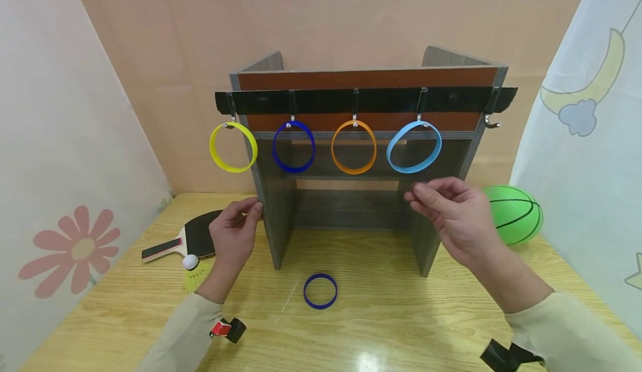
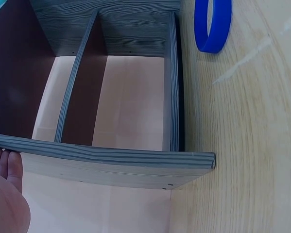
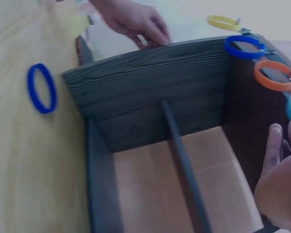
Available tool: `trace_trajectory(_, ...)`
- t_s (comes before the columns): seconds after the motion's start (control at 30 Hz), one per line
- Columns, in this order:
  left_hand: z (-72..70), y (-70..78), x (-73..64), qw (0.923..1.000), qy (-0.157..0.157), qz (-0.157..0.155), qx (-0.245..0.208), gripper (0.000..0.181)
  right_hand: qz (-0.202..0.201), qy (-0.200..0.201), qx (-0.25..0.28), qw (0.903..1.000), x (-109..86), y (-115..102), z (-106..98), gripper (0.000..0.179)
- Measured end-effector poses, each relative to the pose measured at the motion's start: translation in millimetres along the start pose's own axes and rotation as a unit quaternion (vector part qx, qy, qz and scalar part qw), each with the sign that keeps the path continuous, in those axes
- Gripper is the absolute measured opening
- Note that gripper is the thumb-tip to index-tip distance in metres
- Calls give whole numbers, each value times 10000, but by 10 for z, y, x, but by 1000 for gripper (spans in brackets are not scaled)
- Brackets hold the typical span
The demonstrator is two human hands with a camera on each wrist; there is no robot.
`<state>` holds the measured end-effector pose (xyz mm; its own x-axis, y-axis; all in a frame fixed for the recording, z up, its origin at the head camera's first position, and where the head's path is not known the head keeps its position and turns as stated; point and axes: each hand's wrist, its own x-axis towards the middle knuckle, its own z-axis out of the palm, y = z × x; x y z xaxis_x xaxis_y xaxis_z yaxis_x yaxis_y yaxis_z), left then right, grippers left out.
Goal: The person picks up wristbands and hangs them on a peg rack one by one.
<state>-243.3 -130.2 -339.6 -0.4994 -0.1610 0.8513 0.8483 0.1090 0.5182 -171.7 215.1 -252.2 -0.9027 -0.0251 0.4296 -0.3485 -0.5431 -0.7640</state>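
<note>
My left hand [image 1: 236, 227] touches the outer left side of a grey wooden shelf unit [image 1: 271, 193], fingertips at its front edge. Below the light blue wristband [image 1: 414, 169] hovers my right hand [image 1: 458, 216], its thumb and fingers loosely bent with nothing between them. That band hangs from a hook on the black strip [image 1: 326, 102] across the unit's front. Yellow [image 1: 213, 148], dark blue [image 1: 275, 148] and orange wristbands [image 1: 333, 149] hang from the hooks to its left. Another dark blue wristband [image 2: 220, 29] lies on the table before the unit.
At the strip's right end, a hook [image 1: 492, 122] carries no band. A black table tennis paddle [image 1: 199, 232], a white ball [image 1: 190, 261] and a yellow shuttlecock [image 1: 197, 276] lie left of the unit. A green ball [image 1: 516, 216] sits to its right.
</note>
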Motion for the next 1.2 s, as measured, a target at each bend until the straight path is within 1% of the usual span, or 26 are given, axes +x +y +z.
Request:
trace_trajectory(0.2, -1, 4, -1, 10000, 5, -18, 37, 12, 383, -40, -732, 9966, -116, 256, -43, 17)
trace_trajectory(0.3, -1, 1, -1, 10000, -3, -30, 41, 12, 561, -88, -1136, 9919, -172, 383, -46, 16)
trace_trajectory(0.37, -1, -3, -1, 10000, 2, -35, 54, 13, 709, -102, -1429, 9871, -210, 465, -43, 15)
trace_trajectory(0.53, -3, 4, 3, 10000, 30, -39, 74, 13, 1141, -59, -2051, 9721, -300, 660, -25, 13)
trace_trajectory(0.67, 0, 7, 5, 10000, 17, 15, 96, 14, 1542, 21, -2517, 9554, -372, 796, -17, 8)
trace_trajectory(0.8, 0, 0, 4, 9999, 31, 53, 132, 15, 1807, -90, -2960, 9379, -435, 913, -33, 23)
trace_trajectory(0.93, 2, -7, 1, 9999, 39, -3, 103, 14, 1985, -439, -3183, 9259, -472, 1011, -65, 29)
trace_trajectory(1.07, 3, -12, -2, 10000, 35, -34, 76, 12, 2189, -917, -3359, 9115, -483, 1092, -97, 29)
trace_trajectory(1.13, 3, -10, -3, 9999, 41, -28, 91, 11, 2275, -1101, -3448, 9040, -486, 1133, -106, 29)
trace_trajectory(1.2, 2, -7, -2, 9999, 38, -25, 92, 11, 2312, -1235, -3516, 8987, -494, 1183, -107, 28)
